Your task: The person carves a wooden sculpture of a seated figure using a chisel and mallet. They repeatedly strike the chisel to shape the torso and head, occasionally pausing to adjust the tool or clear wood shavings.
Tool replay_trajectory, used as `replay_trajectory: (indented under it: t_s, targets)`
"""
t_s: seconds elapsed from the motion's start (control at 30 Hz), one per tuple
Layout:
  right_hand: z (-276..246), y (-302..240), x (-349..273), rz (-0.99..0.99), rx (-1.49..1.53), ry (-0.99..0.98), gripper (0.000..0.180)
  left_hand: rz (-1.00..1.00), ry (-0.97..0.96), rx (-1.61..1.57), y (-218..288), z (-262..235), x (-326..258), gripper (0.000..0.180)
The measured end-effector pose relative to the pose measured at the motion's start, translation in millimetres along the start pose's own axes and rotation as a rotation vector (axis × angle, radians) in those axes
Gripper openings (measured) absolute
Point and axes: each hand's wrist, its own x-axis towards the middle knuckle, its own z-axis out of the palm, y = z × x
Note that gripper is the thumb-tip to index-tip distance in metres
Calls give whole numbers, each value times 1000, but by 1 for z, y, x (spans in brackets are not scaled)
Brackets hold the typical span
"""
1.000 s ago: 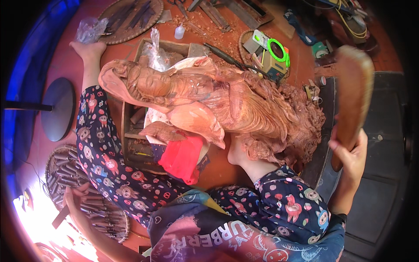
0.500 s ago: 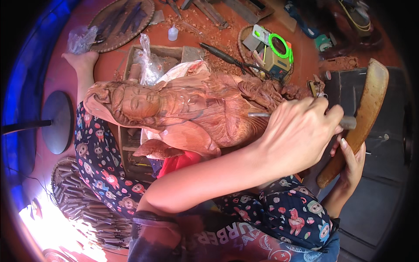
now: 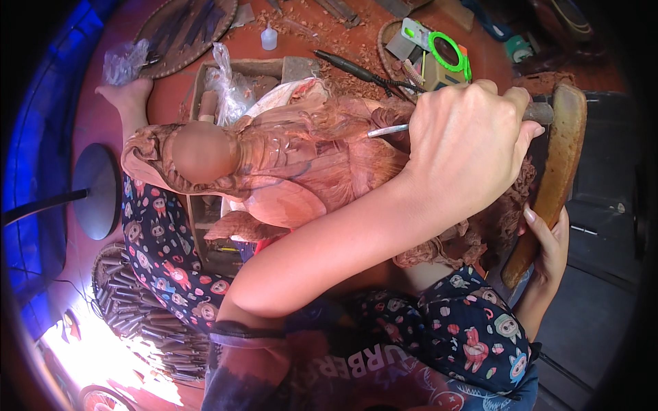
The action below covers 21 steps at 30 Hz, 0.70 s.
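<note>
Two bare hands show before us. Our left hand [image 3: 469, 140] has its fingers curled tightly around a slim metal chisel [image 3: 389, 130], whose tip is at the robed middle of a reddish-brown carved wooden figure [image 3: 284, 161]. That figure lies on its back across a shallow wooden box [image 3: 301, 68], its head toward our left. Our right hand [image 3: 548, 246] grips the lower end of a long, flat, curved brown wooden mallet [image 3: 563, 151], thumb along its edge. The mallet's upper part stands at the chisel's butt; whether they touch, we cannot tell.
</note>
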Motion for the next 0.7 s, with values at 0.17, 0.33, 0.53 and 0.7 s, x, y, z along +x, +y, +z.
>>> replay_trajectory:
  t_s: [0.17, 0.33, 0.53, 0.7]
  targets:
    - [-3, 5, -1, 19, -26, 19, 38, 4, 20, -26, -3, 2, -1, 24]
    - [0, -1, -2, 28, -11, -25, 41, -5, 5, -55, 0, 2, -1, 25]
    - [-5, 2, -4, -19, -103, 12, 38, 1, -56, -9, 2, 0, -1, 27]
    - [-2, 0, -2, 4, -121, 18, 36, -32, -31, -6, -1, 4, 0, 27]
